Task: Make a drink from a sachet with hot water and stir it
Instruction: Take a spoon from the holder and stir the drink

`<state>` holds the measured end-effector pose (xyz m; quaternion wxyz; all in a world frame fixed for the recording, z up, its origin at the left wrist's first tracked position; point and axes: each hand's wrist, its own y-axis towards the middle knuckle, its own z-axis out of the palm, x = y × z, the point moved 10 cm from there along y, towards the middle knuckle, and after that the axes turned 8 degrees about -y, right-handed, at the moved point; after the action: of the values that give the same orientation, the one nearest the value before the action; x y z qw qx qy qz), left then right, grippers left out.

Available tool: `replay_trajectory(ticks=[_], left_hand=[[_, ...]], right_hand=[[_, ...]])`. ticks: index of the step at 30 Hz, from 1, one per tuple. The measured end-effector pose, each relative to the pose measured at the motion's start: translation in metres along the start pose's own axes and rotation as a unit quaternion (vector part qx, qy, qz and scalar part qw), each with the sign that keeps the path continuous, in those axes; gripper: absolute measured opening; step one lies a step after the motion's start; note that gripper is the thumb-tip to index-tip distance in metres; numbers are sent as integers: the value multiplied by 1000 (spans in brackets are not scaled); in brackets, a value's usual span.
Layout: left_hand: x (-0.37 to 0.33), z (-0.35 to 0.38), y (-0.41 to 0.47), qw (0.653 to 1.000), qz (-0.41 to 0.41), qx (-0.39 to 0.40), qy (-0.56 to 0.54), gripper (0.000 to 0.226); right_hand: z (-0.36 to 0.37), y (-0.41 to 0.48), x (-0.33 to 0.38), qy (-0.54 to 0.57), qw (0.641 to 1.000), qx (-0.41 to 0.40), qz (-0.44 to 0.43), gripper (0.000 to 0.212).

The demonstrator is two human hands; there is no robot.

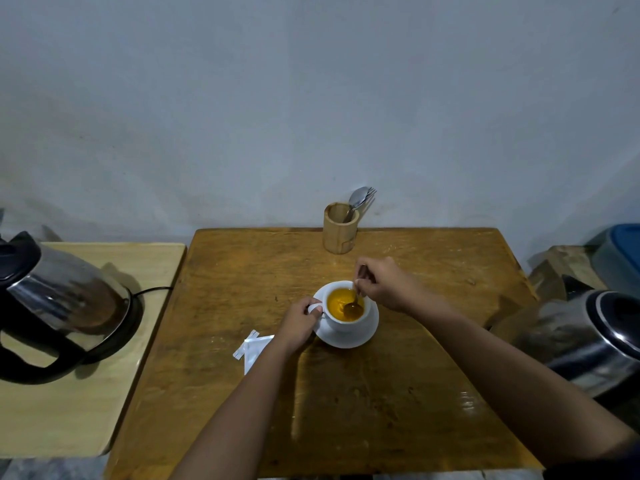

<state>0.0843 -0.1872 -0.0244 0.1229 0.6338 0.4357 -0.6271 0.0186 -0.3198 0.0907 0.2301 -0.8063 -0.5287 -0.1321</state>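
Note:
A white cup point(346, 322) full of orange-yellow drink stands on a white saucer point(349, 336) in the middle of the brown wooden table point(346, 393). My left hand point(299, 323) grips the cup's handle on the left side. My right hand point(384, 284) pinches the top of a spoon point(354, 303) whose bowl is dipped in the drink. A torn white sachet point(254, 348) lies flat on the table just left of my left wrist.
A bamboo holder point(340, 233) with cutlery stands at the table's far edge. A steel electric kettle point(59, 303) sits on its base on the pale side table point(86, 410) to the left. Another steel kettle point(588, 341) is at the right, beside wooden blocks and a blue-lidded container point(623, 251).

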Motion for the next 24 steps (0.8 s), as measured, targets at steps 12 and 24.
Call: replay_trajectory(ticks=[12, 24], left_hand=[[5, -1, 1, 1000, -7, -11, -28, 18], [5, -1, 0, 1000, -14, -11, -21, 22]], right_hand=[[4, -9, -26, 172, 965, -177, 90, 9], [3, -7, 14, -52, 989, -105, -95, 1]])
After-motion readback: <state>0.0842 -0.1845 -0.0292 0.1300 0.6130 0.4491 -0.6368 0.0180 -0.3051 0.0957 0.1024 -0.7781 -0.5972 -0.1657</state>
